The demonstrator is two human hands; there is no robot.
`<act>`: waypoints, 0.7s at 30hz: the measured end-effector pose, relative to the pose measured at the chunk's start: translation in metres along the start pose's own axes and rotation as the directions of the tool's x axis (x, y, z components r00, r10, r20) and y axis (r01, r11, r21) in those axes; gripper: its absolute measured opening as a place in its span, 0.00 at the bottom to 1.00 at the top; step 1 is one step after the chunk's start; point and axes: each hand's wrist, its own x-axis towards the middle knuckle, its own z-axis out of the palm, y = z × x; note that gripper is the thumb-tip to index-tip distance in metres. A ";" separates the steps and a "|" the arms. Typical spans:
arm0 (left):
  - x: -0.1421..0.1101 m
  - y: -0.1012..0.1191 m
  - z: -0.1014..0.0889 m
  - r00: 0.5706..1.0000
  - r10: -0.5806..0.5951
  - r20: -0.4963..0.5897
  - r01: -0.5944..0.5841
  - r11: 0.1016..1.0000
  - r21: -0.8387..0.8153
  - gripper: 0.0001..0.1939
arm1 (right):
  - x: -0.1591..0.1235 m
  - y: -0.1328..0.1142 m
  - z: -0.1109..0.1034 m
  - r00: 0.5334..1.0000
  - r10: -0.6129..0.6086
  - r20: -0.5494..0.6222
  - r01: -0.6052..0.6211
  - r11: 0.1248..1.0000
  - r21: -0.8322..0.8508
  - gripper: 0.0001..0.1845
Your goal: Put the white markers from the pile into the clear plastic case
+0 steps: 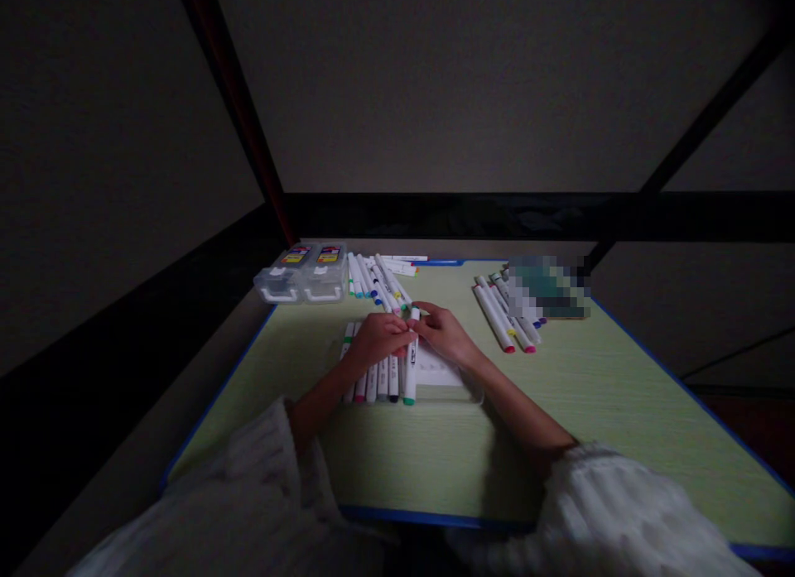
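A white marker with a green end stands nearly lengthwise in front of me, its upper part between my two hands. My right hand pinches it from the right, thumb and forefinger around its upper end. My left hand is closed from the other side, its fingertips at the same marker. Below the hands lies a clear shallow tray. A row of markers lies in its left part, partly covered by my left hand; a white ribbed insert shows at the right.
Loose markers lie in a pile beyond my hands. Two clear cases with handles stand at the back left. More markers lie to the right beside a blurred flat green object. The pale green table has a blue edge.
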 end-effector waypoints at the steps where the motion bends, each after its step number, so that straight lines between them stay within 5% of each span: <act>1: 0.000 0.001 0.000 1.000 -0.015 -0.006 0.015 1.000 -0.007 0.06 | 0.000 0.000 0.000 1.000 -0.001 0.001 0.001 1.000 -0.002 0.24; 21: -0.001 0.006 -0.001 0.999 -0.034 0.035 0.032 0.998 0.053 0.05 | 0.002 -0.001 0.002 1.000 0.010 0.025 -0.009 0.999 -0.046 0.23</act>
